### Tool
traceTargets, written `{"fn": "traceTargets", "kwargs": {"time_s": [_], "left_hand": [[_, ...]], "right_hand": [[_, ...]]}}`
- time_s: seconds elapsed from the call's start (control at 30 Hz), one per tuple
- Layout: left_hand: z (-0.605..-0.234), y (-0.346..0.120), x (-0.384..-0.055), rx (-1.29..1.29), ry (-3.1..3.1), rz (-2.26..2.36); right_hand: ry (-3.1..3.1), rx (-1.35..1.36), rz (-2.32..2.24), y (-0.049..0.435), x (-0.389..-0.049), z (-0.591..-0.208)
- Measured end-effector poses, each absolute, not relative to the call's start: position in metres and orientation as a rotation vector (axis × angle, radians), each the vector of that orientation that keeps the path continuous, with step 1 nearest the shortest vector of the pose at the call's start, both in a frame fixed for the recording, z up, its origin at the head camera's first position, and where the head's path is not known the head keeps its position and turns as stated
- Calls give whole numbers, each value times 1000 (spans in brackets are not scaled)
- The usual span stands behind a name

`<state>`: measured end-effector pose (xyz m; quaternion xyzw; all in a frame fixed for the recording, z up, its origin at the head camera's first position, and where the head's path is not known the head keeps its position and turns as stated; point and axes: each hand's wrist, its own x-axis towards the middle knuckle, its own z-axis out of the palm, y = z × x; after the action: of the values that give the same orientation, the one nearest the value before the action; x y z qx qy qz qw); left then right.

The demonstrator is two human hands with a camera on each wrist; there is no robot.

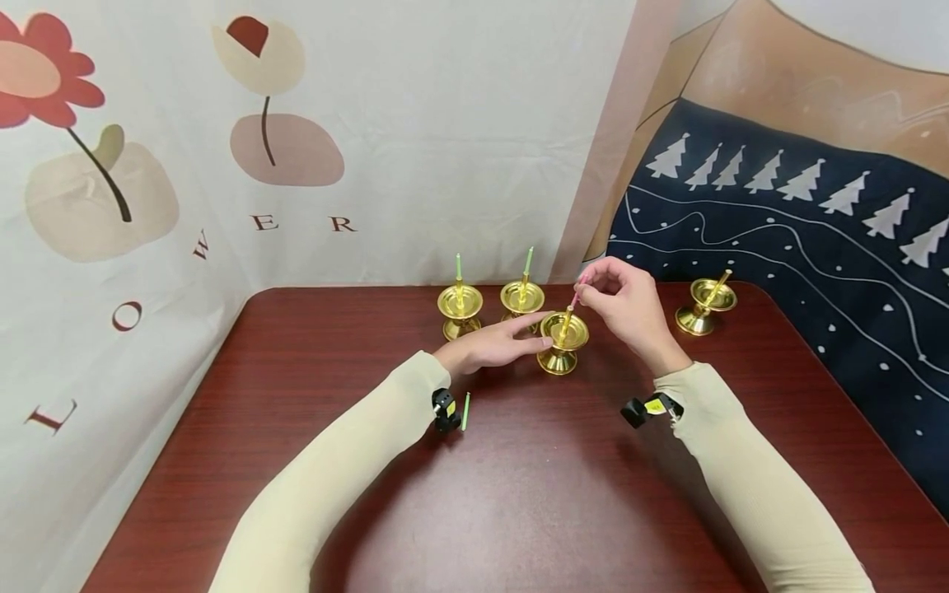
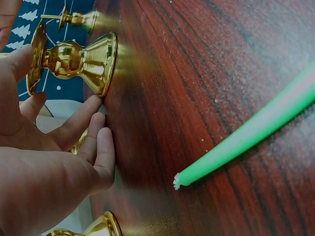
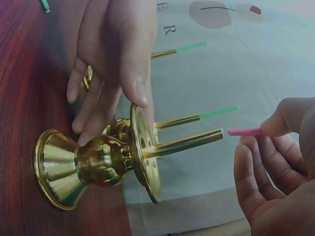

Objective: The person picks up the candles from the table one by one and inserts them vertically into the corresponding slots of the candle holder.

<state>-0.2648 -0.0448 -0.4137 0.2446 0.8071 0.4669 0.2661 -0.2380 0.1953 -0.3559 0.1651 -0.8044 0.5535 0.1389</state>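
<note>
In the head view we have the right hand (image 1: 626, 309) pinching a slim pink wax-like candle (image 1: 582, 288) just above a shiny gold metal candlestick (image 1: 558, 361). The left hand (image 1: 497, 342) reaches across from the left, fingers extended rather than gripping, thumb at the candlestick's round dish (image 1: 582, 333), we'd say to steady it. Farther back and left, two gold metal candlesticks (image 1: 461, 306) hold thin green candles (image 1: 528, 262) upright, perhaps set there to free the near space. At the far right stands another gold metal candlestick (image 1: 695, 319), its tube bare.

Over to the left wrist view: a loose green tapered candle (image 2: 246, 135) lies on the reddish-brown wood-grain table (image 2: 162, 123), right of the hand. The lower fingers sit relaxed beside the candlestick's foot; whether they touch it, we can't tell.

And the right wrist view gives us the close action! The pink candle, held by thumb and fingertips, leaves its lower end exposed, likely so it can meet the gold tube (image 3: 187, 142). They line up, nearly touching, a sliver of gap between.
</note>
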Motion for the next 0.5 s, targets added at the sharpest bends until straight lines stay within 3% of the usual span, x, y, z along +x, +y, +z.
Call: {"fn": "traceTargets", "kwargs": {"time_s": [0.5], "left_hand": [[-415, -44, -265, 652, 2167, 1271]], "right_hand": [[-2331, 533, 1582, 197, -239, -361]]}}
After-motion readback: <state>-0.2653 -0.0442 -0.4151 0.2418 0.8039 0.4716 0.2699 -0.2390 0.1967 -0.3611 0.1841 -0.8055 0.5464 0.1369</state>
